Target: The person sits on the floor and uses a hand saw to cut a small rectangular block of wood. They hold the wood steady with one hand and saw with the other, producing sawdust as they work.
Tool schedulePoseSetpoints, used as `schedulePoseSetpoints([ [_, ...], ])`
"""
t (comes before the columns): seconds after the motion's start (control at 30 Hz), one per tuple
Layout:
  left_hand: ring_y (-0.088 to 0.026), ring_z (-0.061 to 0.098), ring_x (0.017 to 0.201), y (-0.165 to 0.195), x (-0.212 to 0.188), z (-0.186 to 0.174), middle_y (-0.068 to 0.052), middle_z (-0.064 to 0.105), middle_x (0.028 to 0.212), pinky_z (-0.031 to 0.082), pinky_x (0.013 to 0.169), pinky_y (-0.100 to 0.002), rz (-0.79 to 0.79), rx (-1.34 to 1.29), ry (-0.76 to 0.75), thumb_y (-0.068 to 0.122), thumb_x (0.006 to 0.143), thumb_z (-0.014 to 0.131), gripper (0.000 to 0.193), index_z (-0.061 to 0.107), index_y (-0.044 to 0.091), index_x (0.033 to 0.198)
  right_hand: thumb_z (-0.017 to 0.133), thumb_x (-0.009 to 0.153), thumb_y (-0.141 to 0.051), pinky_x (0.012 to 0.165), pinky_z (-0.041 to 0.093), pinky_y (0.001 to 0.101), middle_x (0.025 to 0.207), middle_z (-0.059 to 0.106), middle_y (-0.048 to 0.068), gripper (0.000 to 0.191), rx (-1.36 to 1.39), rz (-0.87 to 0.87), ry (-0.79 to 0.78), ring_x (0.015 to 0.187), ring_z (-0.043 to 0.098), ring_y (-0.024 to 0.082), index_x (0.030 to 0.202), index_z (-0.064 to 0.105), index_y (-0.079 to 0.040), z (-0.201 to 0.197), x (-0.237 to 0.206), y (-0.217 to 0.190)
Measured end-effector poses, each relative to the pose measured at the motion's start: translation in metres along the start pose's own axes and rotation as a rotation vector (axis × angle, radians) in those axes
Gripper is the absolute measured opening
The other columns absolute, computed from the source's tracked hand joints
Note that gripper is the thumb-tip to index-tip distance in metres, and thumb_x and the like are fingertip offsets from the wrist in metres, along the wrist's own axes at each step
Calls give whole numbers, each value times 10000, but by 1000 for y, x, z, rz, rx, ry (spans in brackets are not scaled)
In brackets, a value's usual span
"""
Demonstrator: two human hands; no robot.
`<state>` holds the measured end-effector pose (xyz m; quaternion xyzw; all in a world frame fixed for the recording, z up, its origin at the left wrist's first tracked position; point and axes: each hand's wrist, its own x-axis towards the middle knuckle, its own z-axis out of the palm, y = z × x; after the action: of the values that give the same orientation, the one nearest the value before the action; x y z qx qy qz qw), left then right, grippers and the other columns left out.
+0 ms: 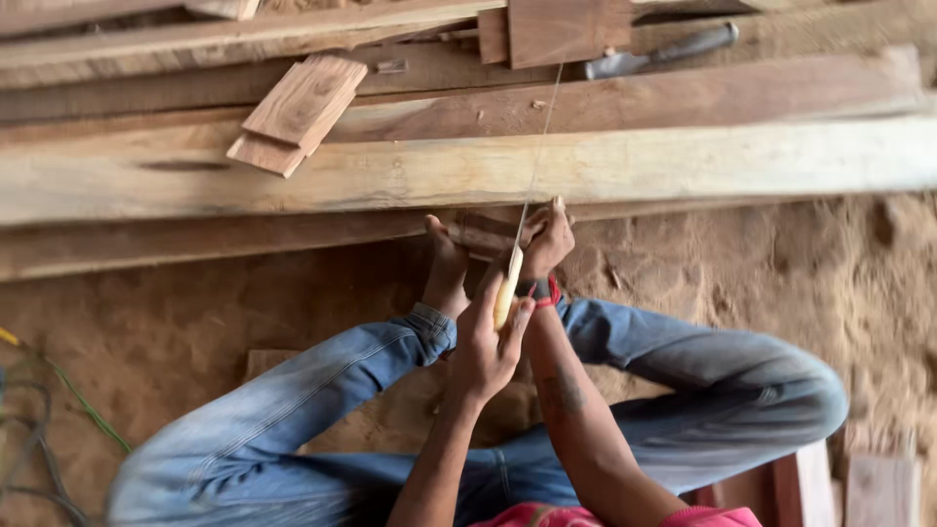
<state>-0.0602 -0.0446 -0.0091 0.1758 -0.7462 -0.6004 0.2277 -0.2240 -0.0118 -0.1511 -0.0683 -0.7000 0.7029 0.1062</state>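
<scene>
Left hand (pixel 485 344): closed around a pale yellow handle (pixel 507 286), probably a thin saw or file; its slender blade (pixel 536 156) runs lengthwise away from the person, over the long pale plank (pixel 683 161). Right hand (pixel 547 239): nearer that plank, fingers curled, pinching the blade's base. Wood offcuts (pixel 298 112) rest on the plank's left part.
</scene>
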Motion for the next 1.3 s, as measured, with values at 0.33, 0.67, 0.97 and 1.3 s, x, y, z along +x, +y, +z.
schedulePoseSetpoints([
  [0.33, -364, 663, 1257, -4, 6, -23, -250, 643, 1382, 526, 1058, -393, 139, -169, -40, 187, 1030, 671, 515, 493, -22, 1466, 588, 1042, -400, 540, 410, 296, 655, 573, -3, 420, 198, 191, -60, 575, 497, 101, 761, 634, -91, -7, -4, 6],
  [0.67, -323, 720, 1094, -1, 14, -26, -249, 694, 1225, 591, 950, -404, 46, -114, -130, 233, 1012, 682, 525, 515, -39, 1430, 620, 989, -503, 486, 395, 313, 601, 585, 31, 545, 83, 282, 194, 529, 481, 125, 707, 667, -39, 3, 6, 3],
  [0.97, -399, 614, 1336, -2, -10, -16, -286, 588, 1447, 523, 1093, -440, 242, 27, -22, 164, 1094, 585, 489, 437, -28, 1519, 615, 1028, -380, 593, 450, 325, 669, 666, 65, 477, 185, 112, 108, 598, 553, 130, 747, 703, -4, -4, -12, -10],
  [1.3, -280, 322, 1457, -92, 34, -7, -127, 253, 1596, 334, 1191, -359, -475, -303, -96, 193, 848, 717, 848, 181, 125, 1502, 705, 894, -422, 342, 295, 282, 525, 488, -14, 438, 586, 525, 342, 371, 400, 104, 614, 506, -149, 19, 9, -59],
])
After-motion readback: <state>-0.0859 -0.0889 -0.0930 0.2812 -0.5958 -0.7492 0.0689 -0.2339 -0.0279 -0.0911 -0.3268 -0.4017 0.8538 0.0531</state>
